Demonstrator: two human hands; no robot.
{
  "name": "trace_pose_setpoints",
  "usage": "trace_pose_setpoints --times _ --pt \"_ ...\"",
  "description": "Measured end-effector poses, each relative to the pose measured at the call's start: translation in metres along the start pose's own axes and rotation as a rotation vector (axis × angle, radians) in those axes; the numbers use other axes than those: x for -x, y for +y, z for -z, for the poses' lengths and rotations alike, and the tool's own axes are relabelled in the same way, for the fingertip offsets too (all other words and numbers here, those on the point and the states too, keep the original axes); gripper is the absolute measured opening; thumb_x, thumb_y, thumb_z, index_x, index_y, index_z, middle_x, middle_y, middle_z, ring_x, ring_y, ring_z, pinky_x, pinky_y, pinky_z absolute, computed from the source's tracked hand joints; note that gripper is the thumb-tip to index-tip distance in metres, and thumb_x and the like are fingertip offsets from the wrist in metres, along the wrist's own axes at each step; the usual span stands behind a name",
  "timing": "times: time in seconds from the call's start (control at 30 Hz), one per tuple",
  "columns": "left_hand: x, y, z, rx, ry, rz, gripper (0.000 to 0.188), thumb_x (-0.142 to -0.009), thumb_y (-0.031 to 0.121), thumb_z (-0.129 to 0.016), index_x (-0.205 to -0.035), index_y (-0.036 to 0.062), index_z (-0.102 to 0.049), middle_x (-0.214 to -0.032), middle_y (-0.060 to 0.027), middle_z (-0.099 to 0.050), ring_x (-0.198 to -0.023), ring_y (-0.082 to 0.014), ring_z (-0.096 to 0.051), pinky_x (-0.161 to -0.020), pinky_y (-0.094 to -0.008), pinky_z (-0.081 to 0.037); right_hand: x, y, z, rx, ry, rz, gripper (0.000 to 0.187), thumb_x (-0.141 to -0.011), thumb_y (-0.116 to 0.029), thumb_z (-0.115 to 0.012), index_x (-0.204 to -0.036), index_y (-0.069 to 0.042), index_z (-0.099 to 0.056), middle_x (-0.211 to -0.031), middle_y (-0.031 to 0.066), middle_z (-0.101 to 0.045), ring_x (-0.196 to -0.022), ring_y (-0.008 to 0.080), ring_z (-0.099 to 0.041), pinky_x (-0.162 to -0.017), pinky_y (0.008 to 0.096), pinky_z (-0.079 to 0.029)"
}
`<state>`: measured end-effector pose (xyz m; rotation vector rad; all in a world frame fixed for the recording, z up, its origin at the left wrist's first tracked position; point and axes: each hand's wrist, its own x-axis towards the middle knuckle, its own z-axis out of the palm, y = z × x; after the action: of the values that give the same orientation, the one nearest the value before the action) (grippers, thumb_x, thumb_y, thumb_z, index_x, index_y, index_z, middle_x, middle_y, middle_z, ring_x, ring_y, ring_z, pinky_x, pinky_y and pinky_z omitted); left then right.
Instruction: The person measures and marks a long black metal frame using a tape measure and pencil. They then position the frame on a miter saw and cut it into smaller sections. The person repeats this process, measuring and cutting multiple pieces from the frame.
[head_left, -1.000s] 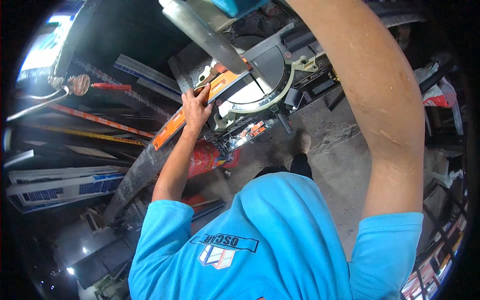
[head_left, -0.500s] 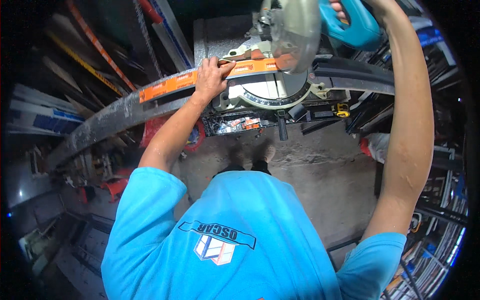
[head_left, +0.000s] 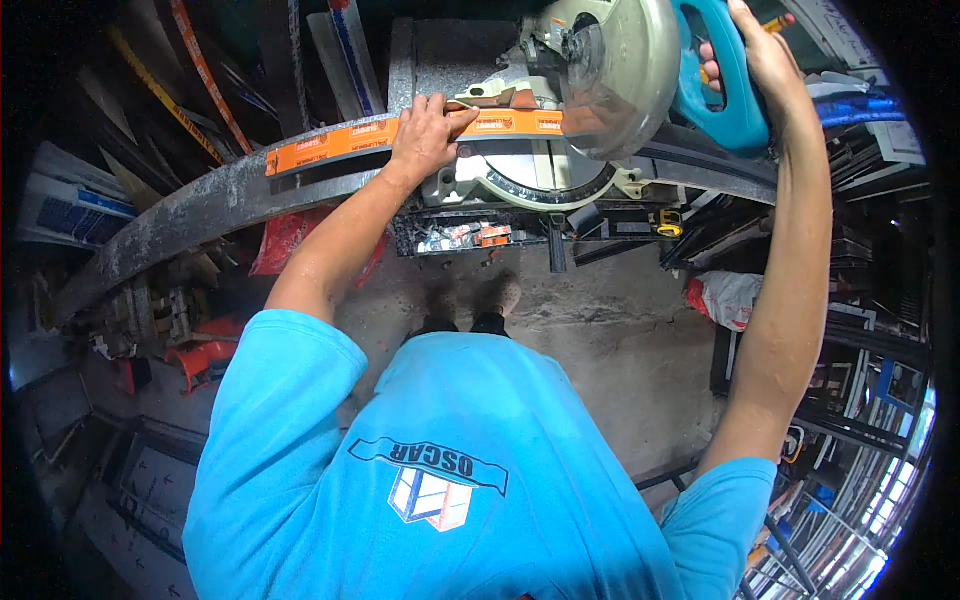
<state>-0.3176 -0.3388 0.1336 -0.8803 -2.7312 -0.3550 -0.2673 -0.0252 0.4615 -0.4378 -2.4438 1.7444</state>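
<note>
My left hand [head_left: 428, 135] is closed over a long strip with orange printed film [head_left: 345, 145], its thumb pointing right along the top. The strip lies along the fence of a miter saw, and its right end passes behind the saw's clear round blade guard [head_left: 625, 85]. Under it, the pale saw base [head_left: 545, 180] carries a curved scale. My right hand [head_left: 765, 65] is wrapped round the teal saw handle [head_left: 735, 110] at the upper right, fingers through the loop. A thin orange stick [head_left: 777, 23] shows beside that hand; I cannot tell whether it is held.
A long grey support beam [head_left: 190, 205] runs out left of the saw. Below the base, a ledge holds small offcuts [head_left: 465, 237] and a yellow tape measure [head_left: 669, 222]. Long profiles [head_left: 345, 60] lean at the back left; racks of metal lengths [head_left: 850, 500] stand right.
The saw head, handle and my right hand have shifted right and down in the picture, and the guard looks larger. My left hand stays on the strip. The whole view has shifted slightly.
</note>
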Motion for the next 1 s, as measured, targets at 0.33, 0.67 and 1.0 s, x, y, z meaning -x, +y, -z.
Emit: trace_pose_setpoints --times 0.33,0.67,1.0 --pt "0.001 0.001 -0.001 0.002 0.012 0.004 0.063 -0.080 0.012 -0.074 -0.138 0.0358 -0.065 -0.115 -0.0114 -0.056 -0.107 -0.0314 -0.053 -0.091 -0.0452 -0.048 0.039 0.079 -0.007 0.223 0.174 0.133 0.061 -0.108 -0.051 -0.037 -0.098 0.002 -0.065 -0.077 0.0110 -0.069 -0.060 0.0163 -0.067 -0.055 0.0320 -0.056" --pt "0.000 0.000 -0.005 0.008 0.013 0.003 0.065 -0.079 0.013 -0.076 -0.139 0.0360 -0.064 -0.115 -0.0104 -0.056 -0.106 -0.0305 -0.053 -0.091 -0.0457 -0.048 0.059 0.093 -0.018 0.175 0.218 0.170 0.061 -0.109 -0.052 -0.038 -0.099 0.002 -0.065 -0.077 0.0096 -0.068 -0.061 0.0145 -0.065 -0.055 0.0303 -0.056" --pt "0.000 0.002 -0.004 0.001 -0.001 0.021 0.066 -0.079 0.011 -0.076 -0.139 0.0360 -0.064 -0.114 -0.0101 -0.055 -0.107 -0.0299 -0.053 -0.092 -0.0448 -0.048 0.060 0.097 -0.017 0.142 0.212 0.149 0.060 -0.109 -0.051 -0.039 -0.101 0.002 -0.065 -0.078 0.0095 -0.067 -0.061 0.0139 -0.065 -0.055 0.0298 -0.055"
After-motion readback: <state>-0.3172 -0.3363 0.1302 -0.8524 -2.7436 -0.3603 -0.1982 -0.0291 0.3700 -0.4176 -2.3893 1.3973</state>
